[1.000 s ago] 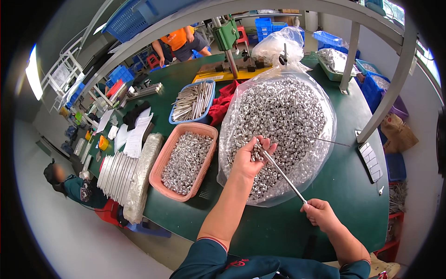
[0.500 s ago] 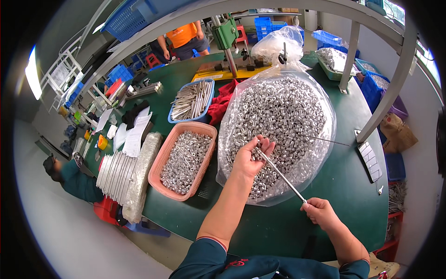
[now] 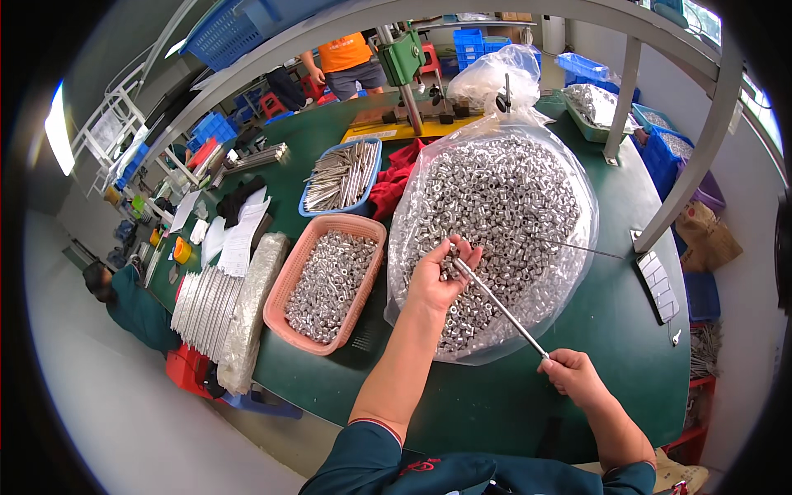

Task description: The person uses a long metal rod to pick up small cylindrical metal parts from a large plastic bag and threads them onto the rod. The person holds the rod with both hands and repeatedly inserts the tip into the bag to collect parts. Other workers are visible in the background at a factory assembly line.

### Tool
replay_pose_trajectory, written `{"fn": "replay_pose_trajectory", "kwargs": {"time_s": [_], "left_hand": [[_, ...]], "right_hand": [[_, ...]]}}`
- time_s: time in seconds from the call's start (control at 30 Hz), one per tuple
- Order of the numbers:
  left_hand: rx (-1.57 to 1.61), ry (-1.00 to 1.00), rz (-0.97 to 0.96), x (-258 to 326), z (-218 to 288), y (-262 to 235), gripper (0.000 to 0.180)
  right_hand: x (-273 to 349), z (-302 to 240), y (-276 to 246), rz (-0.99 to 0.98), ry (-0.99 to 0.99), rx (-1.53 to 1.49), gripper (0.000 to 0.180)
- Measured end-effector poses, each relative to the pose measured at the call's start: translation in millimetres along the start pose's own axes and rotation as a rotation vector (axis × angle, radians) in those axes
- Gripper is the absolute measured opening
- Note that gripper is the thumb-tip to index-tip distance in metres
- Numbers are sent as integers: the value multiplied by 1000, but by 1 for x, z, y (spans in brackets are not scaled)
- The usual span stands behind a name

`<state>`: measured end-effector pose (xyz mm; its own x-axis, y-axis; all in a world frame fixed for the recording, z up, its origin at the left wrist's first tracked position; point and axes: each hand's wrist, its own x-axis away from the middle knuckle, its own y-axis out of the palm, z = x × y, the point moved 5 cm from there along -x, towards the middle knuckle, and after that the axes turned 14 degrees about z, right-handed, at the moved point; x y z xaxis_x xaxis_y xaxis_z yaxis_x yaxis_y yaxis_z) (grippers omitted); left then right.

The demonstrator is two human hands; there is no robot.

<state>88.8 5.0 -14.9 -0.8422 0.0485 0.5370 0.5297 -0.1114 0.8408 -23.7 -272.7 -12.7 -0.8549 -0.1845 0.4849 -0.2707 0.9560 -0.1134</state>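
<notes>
My right hand (image 3: 569, 374) grips the lower end of a slim silver metal rod (image 3: 503, 312), its fingers wrapped round it. The rod slants up and left to my left hand (image 3: 440, 276), which is cupped palm up with bent fingers. Its upper end lies at those fingers; small grey bits show there, too small to name. Both hands are over the near part of a large clear plastic bag (image 3: 587, 186), opened out flat and heaped with small silver metal sleeves (image 3: 503, 186). A thin dark rod (image 3: 582, 247) sticks out of the heap to the right.
Left of the bag stand a pink basket (image 3: 276, 309) of small metal parts and a blue basket (image 3: 378, 169) of metal rods. A green press (image 3: 402, 59) rises behind. A grey frame post (image 3: 689, 177) and a white-and-black keyboard-like panel (image 3: 657, 286) are at right. Two people are beyond.
The rod's upper end has shifted slightly at my left fingers, and my right hand has moved a little right. Behind, the person in orange has moved right; the seated person's head has lowered.
</notes>
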Motion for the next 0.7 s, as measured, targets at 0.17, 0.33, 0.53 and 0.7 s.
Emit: {"fn": "replay_pose_trajectory", "kwargs": {"time_s": [0.17,0.33,0.53,0.7], "left_hand": [[-29,86,-4,5,10,5,15],[-86,213,42,14,21,10,17],[-173,215,-37,11,24,10,18],[-197,254,-19,10,26,10,19]], "right_hand": [[2,-1,1,2,-12,24,21],[4,-2,1,-19,-28,51,21],[4,-3,2,14,-62,130,22],[4,-4,0,11,-52,153,22]]}}
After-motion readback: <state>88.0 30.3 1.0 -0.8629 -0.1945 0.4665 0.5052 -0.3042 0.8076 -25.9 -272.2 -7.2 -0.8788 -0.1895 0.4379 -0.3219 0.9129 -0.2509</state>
